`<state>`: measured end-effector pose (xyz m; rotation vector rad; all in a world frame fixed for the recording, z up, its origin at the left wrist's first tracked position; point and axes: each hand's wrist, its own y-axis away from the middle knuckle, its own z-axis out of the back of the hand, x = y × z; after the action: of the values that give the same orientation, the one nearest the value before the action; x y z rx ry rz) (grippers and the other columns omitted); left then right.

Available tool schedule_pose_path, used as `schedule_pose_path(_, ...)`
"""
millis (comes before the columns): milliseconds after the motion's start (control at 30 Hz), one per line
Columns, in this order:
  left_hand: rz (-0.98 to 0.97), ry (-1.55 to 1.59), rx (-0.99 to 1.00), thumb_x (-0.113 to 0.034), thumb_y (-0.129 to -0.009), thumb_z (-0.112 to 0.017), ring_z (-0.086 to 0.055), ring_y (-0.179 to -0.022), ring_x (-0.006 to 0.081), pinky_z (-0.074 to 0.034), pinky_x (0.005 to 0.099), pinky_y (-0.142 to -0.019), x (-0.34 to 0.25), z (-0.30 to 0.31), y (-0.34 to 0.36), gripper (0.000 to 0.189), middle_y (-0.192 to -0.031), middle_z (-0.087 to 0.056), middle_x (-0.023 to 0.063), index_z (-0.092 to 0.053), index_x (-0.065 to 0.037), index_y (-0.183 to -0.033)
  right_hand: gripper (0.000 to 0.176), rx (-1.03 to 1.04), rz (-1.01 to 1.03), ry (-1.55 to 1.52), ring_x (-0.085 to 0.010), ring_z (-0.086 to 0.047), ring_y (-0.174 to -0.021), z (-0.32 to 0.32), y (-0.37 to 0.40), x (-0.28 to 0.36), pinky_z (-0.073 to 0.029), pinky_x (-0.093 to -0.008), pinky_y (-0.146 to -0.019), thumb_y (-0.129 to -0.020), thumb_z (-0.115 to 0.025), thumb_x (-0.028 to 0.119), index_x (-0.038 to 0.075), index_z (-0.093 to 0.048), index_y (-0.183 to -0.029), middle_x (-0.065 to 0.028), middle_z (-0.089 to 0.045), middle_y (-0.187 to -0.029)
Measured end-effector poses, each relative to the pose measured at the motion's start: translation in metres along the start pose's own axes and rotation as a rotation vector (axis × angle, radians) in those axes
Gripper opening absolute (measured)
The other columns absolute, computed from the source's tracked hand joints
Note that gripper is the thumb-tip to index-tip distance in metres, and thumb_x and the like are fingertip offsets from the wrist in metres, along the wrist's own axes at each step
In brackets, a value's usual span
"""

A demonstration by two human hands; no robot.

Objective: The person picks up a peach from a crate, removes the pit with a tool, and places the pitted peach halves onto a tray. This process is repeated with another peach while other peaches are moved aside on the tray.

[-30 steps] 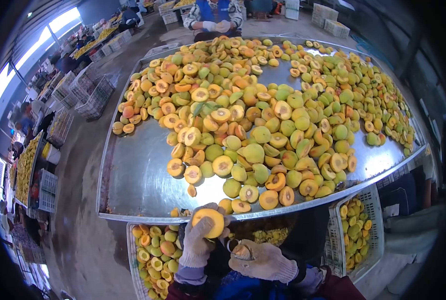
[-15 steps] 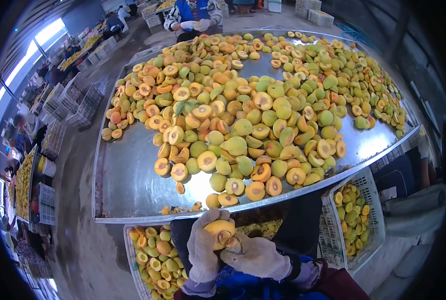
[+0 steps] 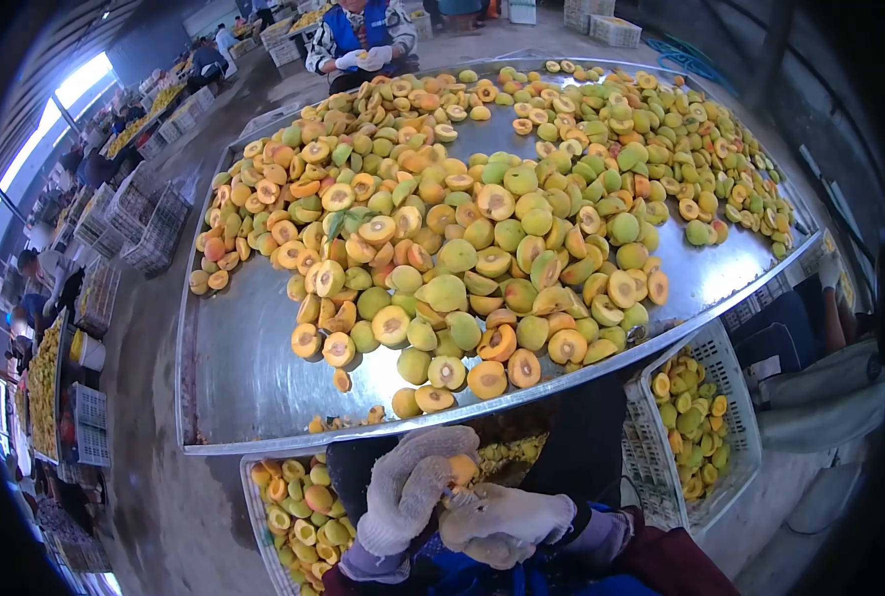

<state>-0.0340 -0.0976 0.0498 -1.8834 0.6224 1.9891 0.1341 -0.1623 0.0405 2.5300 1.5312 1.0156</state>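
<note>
My left hand (image 3: 408, 489), in a pale knitted glove, is closed around a yellow peach half (image 3: 462, 469), only part of which shows. Close against it, my right hand (image 3: 507, 521) in a matching glove has its fingers curled around a small curved metal tool (image 3: 452, 495), mostly hidden by the glove. Both hands are low, in front of the metal table (image 3: 254, 363). On that table lies a large heap of peaches (image 3: 442, 253), many of them halved, some with the stone showing. Between my knees, under the hands, are yellow scraps (image 3: 512, 457).
A crate of peach halves (image 3: 303, 521) stands at my left knee, another crate (image 3: 750, 427) at my right. Across the table a person in a blue vest (image 3: 363, 40) works with gloved hands. More crates (image 3: 145, 223) and people line the left side.
My left hand has turned over the peach half, so less of its cut face shows. The right hand has shifted slightly down. The view has moved a little, sliding the table leftward.
</note>
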Motion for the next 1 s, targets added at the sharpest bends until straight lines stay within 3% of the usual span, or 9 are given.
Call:
schedule_pose_path(300, -0.203, 0.317, 0.068, -0.045, -0.091, -0.060, -0.066, -0.093, 0.0315, -0.055, 0.0421, -0.079, 0.017, -0.012, -0.005, 0.053, -0.108, -0.063, 0.0235, -0.062, 0.004, -0.111, 0.022, 0.126, 0.208, -0.376, -0.0079, -0.059, -0.080, 0.011, -0.002, -0.039, -0.049, -0.0213, -0.069, -0.094, -0.059, 0.021, 0.003, -0.059, -0.107, -0.0008, -0.061, -0.091)
schedule_pose_path(467, -0.623, -0.260, 0.227, -0.041, -0.090, -0.060, -0.066, -0.095, 0.0288, -0.055, 0.0394, -0.080, 0.005, -0.003, -0.025, 0.048, -0.109, -0.064, 0.0213, -0.063, 0.003, -0.111, 0.026, 0.617, 0.251, -0.636, -0.0078, -0.059, -0.085, 0.005, -0.003, -0.031, -0.048, -0.0195, -0.076, -0.093, -0.059, 0.019, 0.002, -0.058, -0.112, -0.0016, -0.061, -0.093)
schedule_pose_path(533, -0.373, 0.113, 0.202, -0.040, -0.092, -0.058, -0.066, -0.096, 0.0280, -0.055, 0.0380, -0.081, 0.009, -0.015, -0.008, 0.050, -0.111, -0.063, 0.0199, -0.059, 0.004, -0.116, 0.029, 0.296, -0.480, -2.087, -0.0080, -0.059, -0.085, -0.003, 0.002, -0.037, -0.048, -0.0190, -0.077, -0.091, -0.060, 0.021, 0.001, -0.058, -0.112, -0.0017, -0.061, -0.092)
schedule_pose_path(567, -0.107, 0.479, 0.173, -0.039, -0.093, -0.057, -0.066, -0.096, 0.0271, -0.055, 0.0366, -0.082, 0.011, -0.022, -0.001, 0.052, -0.113, -0.063, 0.0185, -0.056, 0.005, -0.120, 0.029, 0.295, -0.475, -2.089, -0.0080, -0.059, -0.085, -0.002, 0.002, -0.038, -0.048, -0.0190, -0.077, -0.091, -0.060, 0.021, 0.001, -0.058, -0.112, -0.0017, -0.061, -0.092)
schedule_pose_path(633, -0.070, 0.565, 0.137, -0.042, -0.094, -0.054, -0.066, -0.097, 0.0273, -0.055, 0.0366, -0.083, 0.013, -0.029, 0.003, 0.056, -0.115, -0.062, 0.0180, -0.052, 0.005, -0.123, 0.031, 0.258, 0.155, -0.548, -0.0084, -0.058, -0.085, 0.005, 0.000, -0.038, -0.048, -0.0188, -0.077, -0.091, -0.061, 0.021, 0.001, -0.056, -0.114, -0.0026, -0.059, -0.098)
schedule_pose_path(767, 0.058, 0.592, 0.063, -0.049, -0.098, -0.045, -0.066, -0.094, 0.0270, -0.057, 0.0354, -0.074, 0.017, -0.032, 0.004, 0.056, -0.119, -0.059, 0.0189, -0.049, 0.002, -0.123, 0.027, 0.393, 0.193, -0.519, -0.0096, -0.058, -0.086, 0.014, -0.004, -0.039, -0.048, -0.0187, -0.079, -0.092, -0.059, 0.018, 0.001, -0.055, -0.113, -0.0030, -0.058, -0.099)
schedule_pose_path(933, 0.277, 1.050, -0.197, -0.047, -0.098, -0.043, -0.067, -0.082, 0.0310, -0.055, 0.0373, -0.064, 0.030, -0.008, 0.000, 0.051, -0.101, -0.064, 0.0171, -0.052, 0.000, -0.117, 0.024, 0.061, -0.657, -1.954, -0.0103, -0.057, -0.075, 0.008, -0.007, -0.029, -0.047, -0.0192, -0.070, -0.089, -0.063, 0.023, 0.001, -0.057, -0.097, -0.0013, -0.055, -0.081)
schedule_pose_path(967, 0.266, 0.934, -0.345, -0.047, -0.098, -0.042, -0.067, -0.078, 0.0282, -0.052, 0.0310, -0.054, 0.028, 0.002, 0.009, 0.050, -0.099, -0.065, 0.0150, -0.053, -0.002, -0.116, 0.024, 0.051, -0.676, -1.952, -0.0103, -0.057, -0.075, 0.012, -0.006, -0.036, -0.047, -0.0192, -0.070, -0.089, -0.063, 0.023, 0.001, -0.057, -0.097, -0.0013, -0.055, -0.081)
schedule_pose_path(1000, 0.251, 0.813, -0.487, -0.048, -0.098, -0.042, -0.068, -0.074, 0.0253, -0.050, 0.0247, -0.044, 0.027, 0.013, 0.015, 0.049, -0.097, -0.065, 0.0129, -0.053, -0.004, -0.115, 0.026, 0.082, -0.305, -1.196, -0.0101, -0.057, -0.073, 0.021, -0.004, -0.049, -0.046, -0.0190, -0.068, -0.087, -0.065, 0.024, 0.001, -0.057, -0.096, -0.0013, -0.055, -0.081)
